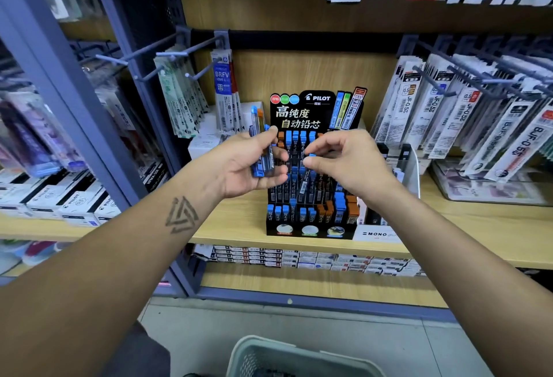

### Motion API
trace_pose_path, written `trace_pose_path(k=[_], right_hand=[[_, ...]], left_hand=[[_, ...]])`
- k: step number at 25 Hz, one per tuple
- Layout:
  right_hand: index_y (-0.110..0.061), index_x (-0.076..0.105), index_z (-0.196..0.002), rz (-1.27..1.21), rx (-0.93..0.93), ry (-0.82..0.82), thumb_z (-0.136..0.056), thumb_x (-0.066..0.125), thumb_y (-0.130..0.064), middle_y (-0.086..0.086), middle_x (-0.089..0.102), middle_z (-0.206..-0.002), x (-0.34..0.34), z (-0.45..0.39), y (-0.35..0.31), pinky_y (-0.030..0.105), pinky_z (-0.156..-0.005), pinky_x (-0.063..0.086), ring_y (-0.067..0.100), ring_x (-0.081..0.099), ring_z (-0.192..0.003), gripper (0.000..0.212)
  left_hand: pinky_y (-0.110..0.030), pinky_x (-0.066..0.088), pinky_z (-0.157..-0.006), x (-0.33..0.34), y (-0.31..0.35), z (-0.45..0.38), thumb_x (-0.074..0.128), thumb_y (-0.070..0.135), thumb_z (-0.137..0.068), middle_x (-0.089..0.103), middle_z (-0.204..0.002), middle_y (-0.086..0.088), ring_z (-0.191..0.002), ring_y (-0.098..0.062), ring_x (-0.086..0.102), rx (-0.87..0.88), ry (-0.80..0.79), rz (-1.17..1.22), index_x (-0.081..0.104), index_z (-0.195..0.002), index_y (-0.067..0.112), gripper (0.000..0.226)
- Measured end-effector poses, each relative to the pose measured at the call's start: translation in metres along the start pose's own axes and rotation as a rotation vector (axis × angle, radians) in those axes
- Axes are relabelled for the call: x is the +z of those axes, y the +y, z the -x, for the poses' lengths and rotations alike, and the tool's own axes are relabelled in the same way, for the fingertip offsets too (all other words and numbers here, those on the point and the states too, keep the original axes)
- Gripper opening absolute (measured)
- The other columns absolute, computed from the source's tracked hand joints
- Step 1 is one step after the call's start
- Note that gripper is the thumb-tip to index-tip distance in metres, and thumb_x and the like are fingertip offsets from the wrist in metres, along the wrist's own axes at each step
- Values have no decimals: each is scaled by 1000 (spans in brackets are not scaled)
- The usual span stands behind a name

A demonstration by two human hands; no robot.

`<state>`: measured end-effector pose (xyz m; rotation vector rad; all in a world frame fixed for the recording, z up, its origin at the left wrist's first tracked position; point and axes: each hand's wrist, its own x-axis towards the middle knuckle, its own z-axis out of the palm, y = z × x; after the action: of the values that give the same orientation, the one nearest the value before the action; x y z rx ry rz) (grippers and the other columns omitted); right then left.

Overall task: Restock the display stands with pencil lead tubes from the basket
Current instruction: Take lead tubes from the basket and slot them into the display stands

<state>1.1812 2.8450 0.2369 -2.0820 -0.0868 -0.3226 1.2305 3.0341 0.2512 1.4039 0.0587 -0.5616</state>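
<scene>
A black tiered display stand (pixel 311 228) sits on the wooden shelf, holding rows of pencil lead tubes with blue and orange caps. My left hand (pixel 245 164) grips a bundle of several lead tubes (pixel 260 143), held upright just left of the stand's upper rows. My right hand (pixel 344 158) hovers in front of the upper middle rows, its thumb and forefinger pinching the blue cap of one tube (pixel 311 155). The rim of a pale green basket (pixel 269 346) shows at the bottom of the view; its contents are mostly out of frame.
The wooden shelf (pixel 239 227) carries white boxes at left and a MONO box (pixel 377 234) right of the stand. Hooks with hanging refill packs (pixel 449 107) jut out on both sides and above. A grey upright post (pixel 125 83) stands at left.
</scene>
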Motion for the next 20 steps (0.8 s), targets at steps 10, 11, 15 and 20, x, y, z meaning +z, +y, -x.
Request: trace_pose_path(k=[10, 11, 15, 20], right_hand=[[-15, 76, -98, 236, -52, -15, -90, 74, -10, -3, 74, -79, -2, -2, 0, 27, -79, 61, 4, 71, -71, 10], [-15, 76, -96, 224, -54, 5, -89, 75, -10, -3, 74, -79, -6, -4, -1, 28, -79, 61, 5, 72, -71, 9], [-18, 78, -91, 186, -49, 73, -86, 78, -12, -3, 75, -79, -18, -8, -2, 33, -82, 61, 9, 73, -76, 8], [-16, 78, -90, 188, -49, 67, -86, 78, -11, -2, 75, -76, -20, -10, -1, 24, -74, 58, 6, 72, -71, 6]], left_hand=[[-23, 37, -40, -15, 5, -1, 62, 26, -99, 57, -71, -9, -57, -18, 53, 99, -40, -84, 55, -98, 10, 17], [-24, 39, -42, -15, 6, 0, 63, 25, -99, 59, -72, -8, -60, -19, 55, 113, -50, -93, 56, -98, 11, 16], [-26, 38, -49, -16, 9, 2, 64, 23, -98, 60, -73, -5, -65, -17, 56, 176, -59, -120, 61, -95, 13, 11], [-23, 31, -45, -9, 9, 6, 61, 19, -99, 56, -72, -6, -61, -15, 49, 298, -178, -80, 61, -87, 13, 14]])
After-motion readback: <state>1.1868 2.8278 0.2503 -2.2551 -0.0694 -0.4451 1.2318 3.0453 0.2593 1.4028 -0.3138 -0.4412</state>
